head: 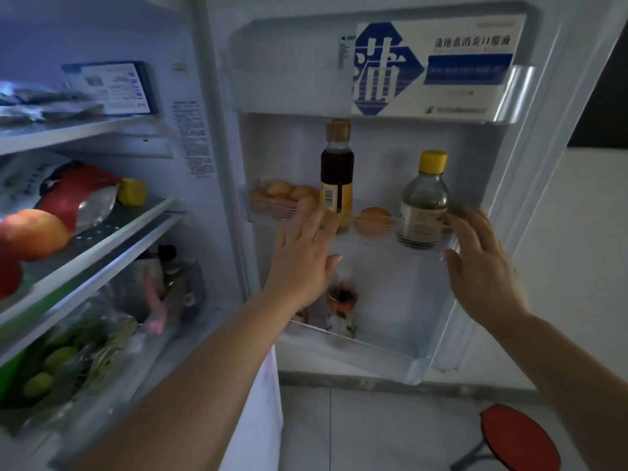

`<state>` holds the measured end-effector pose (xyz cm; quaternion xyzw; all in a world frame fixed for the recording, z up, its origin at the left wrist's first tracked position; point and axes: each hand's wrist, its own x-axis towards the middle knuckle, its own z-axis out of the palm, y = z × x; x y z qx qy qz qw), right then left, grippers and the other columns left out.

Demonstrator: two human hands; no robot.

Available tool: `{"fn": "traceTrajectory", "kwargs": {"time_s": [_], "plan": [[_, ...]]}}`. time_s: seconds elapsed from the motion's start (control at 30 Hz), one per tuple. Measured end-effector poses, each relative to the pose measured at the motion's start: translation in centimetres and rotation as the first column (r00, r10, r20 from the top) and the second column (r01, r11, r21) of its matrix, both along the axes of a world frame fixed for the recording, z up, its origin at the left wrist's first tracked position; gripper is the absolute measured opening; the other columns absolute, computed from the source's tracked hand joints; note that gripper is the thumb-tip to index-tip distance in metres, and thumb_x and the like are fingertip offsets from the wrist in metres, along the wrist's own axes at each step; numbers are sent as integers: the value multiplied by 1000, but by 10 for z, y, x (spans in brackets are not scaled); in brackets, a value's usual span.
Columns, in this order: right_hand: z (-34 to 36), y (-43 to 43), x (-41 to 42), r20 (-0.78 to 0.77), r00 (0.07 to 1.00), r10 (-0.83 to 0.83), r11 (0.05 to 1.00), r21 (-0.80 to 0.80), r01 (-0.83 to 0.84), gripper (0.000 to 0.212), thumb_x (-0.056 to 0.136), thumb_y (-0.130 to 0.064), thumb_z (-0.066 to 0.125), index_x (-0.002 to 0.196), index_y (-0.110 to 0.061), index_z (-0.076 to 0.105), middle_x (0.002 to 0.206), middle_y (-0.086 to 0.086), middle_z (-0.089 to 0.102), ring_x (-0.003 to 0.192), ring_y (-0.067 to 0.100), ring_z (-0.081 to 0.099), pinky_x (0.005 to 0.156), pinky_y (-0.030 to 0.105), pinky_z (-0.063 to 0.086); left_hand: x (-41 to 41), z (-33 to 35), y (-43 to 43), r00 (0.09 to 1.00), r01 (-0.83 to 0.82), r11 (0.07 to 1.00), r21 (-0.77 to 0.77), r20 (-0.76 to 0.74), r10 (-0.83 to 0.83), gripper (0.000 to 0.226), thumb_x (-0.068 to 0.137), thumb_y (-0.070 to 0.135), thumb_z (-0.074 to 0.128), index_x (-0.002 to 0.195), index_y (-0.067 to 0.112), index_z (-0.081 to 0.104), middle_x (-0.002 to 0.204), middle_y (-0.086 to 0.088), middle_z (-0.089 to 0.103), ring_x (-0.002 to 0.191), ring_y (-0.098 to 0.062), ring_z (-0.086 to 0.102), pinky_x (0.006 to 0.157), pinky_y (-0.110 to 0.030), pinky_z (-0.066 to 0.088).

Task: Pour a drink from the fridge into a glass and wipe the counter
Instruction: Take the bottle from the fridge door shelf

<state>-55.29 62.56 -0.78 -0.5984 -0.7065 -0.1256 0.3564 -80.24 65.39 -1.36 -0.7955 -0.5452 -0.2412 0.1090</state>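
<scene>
Left hand (302,256) fingers spread, empty, raised before the middle door shelf (346,229), tips just short of the dark bottle (336,175). Right hand (482,266) also splayed and empty, at that shelf's right end, fingertips near the yellow-capped bottle (424,202). Eggs (285,195) on the shelf's left. Below the shelf, a small drink bottle (341,307). Above it, a blue-and-white box (438,66).

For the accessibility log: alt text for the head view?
Both open hands, left hand and right hand, reach toward the middle shelf of an open fridge door, holding a dark bottle, a yellow-capped bottle and eggs.
</scene>
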Motion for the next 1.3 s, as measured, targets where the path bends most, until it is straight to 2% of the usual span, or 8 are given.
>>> {"fn": "traceTrajectory", "kwargs": {"time_s": [0.07,0.2,0.37,0.47,0.67,0.8,0.93,1.3], "plan": [[0,6,1,-7,1000,-30,1000,-2,30,56,84,-1,57,137,-4,38,148,18,32,138,37,29,103,60,38,0,-6,9,1000,15,999,47,-21,-14,60,91,38,48,144,14,34,152,-17,32,139,-44,29,107,-59,29],[-6,9,-5,-84,994,-64,997,45,67,60,85,0,57,139,-6,32,150,21,27,132,44,36,99,62,40,-1,-17,22,998,60,992,114,-26,-57,63,89,35,56,144,14,34,151,-19,33,138,-46,31,106,-60,30],[-44,-8,-27,-222,969,-112,979,143,146,64,83,-3,62,137,-14,30,146,26,30,129,46,37,95,61,43,-9,-25,29,993,108,978,178,-66,-98,58,89,40,39,141,16,32,150,-18,36,136,-42,37,102,-56,38],[-75,-15,-50,-217,969,-119,990,46,132,58,82,-7,64,134,-8,39,141,25,38,125,44,43,94,58,44,-17,-37,29,992,118,975,187,-55,-109,53,88,37,44,136,14,40,145,-18,43,131,-39,44,102,-53,40],[-120,15,-83,-127,988,-89,893,-450,23,63,88,-26,60,143,-15,31,148,10,33,134,28,35,110,41,33,-35,-79,19,995,41,998,-50,-85,-45,51,89,34,52,135,14,44,138,-13,52,127,-36,50,102,-52,45],[-128,40,-96,-233,968,-97,819,-571,-56,73,84,-28,65,144,-11,26,145,14,34,129,34,39,105,43,37,-42,-100,7,993,-79,945,-317,-107,47,58,96,37,44,148,19,26,152,-3,31,141,-25,27,116,-44,25],[-134,63,-104,-337,932,-131,791,-602,-107,84,75,-34,74,142,-12,28,139,20,39,121,40,47,97,48,45,-47,-122,-3,987,-147,893,-426,-126,103,56,97,39,42,146,23,22,150,1,34,138,-21,30,115,-39,27],[-151,95,-114,-594,793,-136,847,-485,-218,71,64,-18,81,125,-10,46,116,16,63,104,35,60,86,40,49,-55,-148,-35,953,-301,780,-549,-207,222,54,97,39,42,145,19,27,143,-2,44,131,-22,43,110,-36,34]]}}
